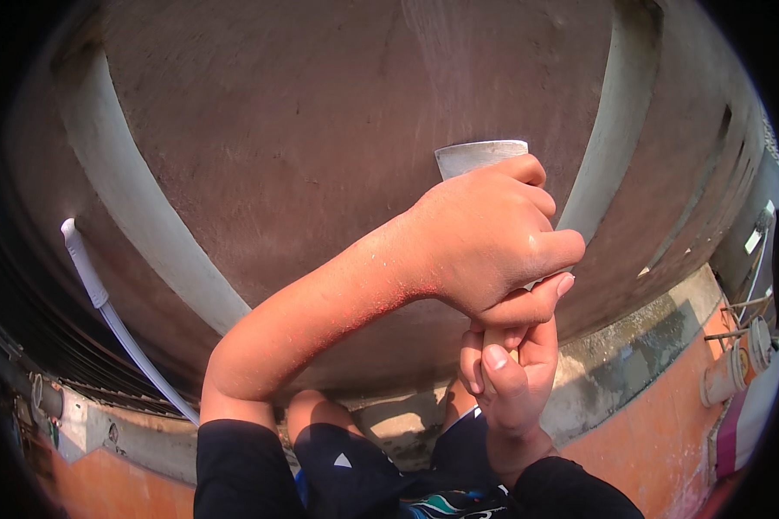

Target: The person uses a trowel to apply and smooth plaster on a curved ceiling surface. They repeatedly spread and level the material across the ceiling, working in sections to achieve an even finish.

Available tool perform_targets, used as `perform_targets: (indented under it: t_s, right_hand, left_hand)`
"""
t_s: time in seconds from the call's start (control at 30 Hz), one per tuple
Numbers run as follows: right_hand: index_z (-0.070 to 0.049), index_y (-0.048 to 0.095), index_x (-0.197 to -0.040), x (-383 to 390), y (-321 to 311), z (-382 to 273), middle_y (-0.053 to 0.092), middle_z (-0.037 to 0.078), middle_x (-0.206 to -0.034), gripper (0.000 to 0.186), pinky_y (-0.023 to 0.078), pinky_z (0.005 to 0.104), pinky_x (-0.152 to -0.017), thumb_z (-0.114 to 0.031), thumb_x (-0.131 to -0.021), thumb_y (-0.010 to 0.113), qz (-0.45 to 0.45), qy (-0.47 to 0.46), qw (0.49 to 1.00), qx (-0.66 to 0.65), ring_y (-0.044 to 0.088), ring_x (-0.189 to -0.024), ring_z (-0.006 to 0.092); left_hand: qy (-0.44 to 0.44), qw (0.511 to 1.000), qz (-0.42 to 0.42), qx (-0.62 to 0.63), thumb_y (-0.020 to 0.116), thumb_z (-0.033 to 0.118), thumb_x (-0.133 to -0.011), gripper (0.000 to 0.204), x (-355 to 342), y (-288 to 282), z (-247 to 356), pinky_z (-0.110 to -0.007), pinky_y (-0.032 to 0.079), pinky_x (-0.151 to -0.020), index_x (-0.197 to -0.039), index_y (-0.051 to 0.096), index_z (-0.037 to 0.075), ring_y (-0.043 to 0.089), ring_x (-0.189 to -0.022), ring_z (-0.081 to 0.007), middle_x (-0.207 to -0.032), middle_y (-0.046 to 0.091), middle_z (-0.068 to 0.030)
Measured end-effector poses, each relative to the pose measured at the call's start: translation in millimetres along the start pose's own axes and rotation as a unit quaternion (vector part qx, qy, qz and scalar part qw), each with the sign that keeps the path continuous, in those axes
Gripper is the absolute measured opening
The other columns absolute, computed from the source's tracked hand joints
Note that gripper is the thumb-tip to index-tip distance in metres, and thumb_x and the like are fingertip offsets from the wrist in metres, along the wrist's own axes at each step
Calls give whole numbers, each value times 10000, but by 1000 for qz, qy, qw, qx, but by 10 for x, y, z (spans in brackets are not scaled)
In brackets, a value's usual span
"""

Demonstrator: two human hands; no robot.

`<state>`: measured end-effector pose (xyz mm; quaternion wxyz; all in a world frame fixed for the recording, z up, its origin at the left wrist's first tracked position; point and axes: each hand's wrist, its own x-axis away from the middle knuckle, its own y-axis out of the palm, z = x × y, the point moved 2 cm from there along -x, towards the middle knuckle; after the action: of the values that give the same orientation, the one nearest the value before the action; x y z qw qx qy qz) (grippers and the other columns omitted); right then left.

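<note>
A wide-bladed scraper (479,157) is held up at the brown wall (346,112), its pale, flat blade edge touching or very close to the surface. My left hand (504,235) comes across from the left and is closed over the upper part of the tool, hiding most of it. Just below, my right hand (518,381) is closed around the lower part, likely the handle, of which only a sliver shows between the fingers. Above the blade a lighter scraped streak (446,52) runs up the wall.
Two pale grey bands (143,190) run down the wall, left and right of the scraper. A white tube (130,333) stands out at the left. Along the wall's foot runs a concrete ledge (614,372) beside an orange floor (649,432). Bucket-like containers (724,377) stand at the right.
</note>
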<state>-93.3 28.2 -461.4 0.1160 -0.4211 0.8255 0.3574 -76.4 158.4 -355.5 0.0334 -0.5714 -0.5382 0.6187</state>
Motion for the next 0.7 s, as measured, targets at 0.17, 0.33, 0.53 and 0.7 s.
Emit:
perform_targets:
  t_s: [0.17, 0.33, 0.53, 0.7]
  right_hand:
    - [-35, 341, -1239, 29, -7, -9, 503, 109, -975, 354, 417, 239, -566, -21, -906, 458, 35, 22, 999, 0, 471, -644, 105]
    - [-16, 314, -1293, 49, -22, -5, 515, 90, -898, 378, 415, 237, -566, -21, -930, 420, 23, 38, 997, 61, 476, -629, 98]
    - [-19, 325, -1263, 5, 23, 54, 515, 83, -839, 376, 414, 238, -519, -34, -903, 431, 37, 45, 995, 81, 484, -583, 102]
    - [-24, 328, -1290, -94, 18, 80, 525, 96, -836, 492, 414, 244, -405, -92, -829, 484, 85, 23, 992, 86, 472, -469, 123]
  left_hand:
    - [0, 1000, 0, 24, 608, 258, -782, 229, -17, 46, 9, -377, 441, -740, -628, 527, 111, 520, -513, -267, -474, 474, -47]
    - [6, 999, 8, 38, 610, 254, -764, 214, 7, 63, -7, -378, 443, -733, -629, 527, 109, 522, -517, -265, -479, 475, -47]
    - [20, 998, 4, 57, 614, 265, -746, 208, 27, 45, -64, -373, 453, -730, -633, 535, 109, 520, -519, -270, -484, 482, -51]
    - [13, 999, 12, 43, 618, 289, -737, 226, -14, 10, -133, -373, 458, -731, -636, 545, 100, 519, -518, -279, -495, 500, -60]
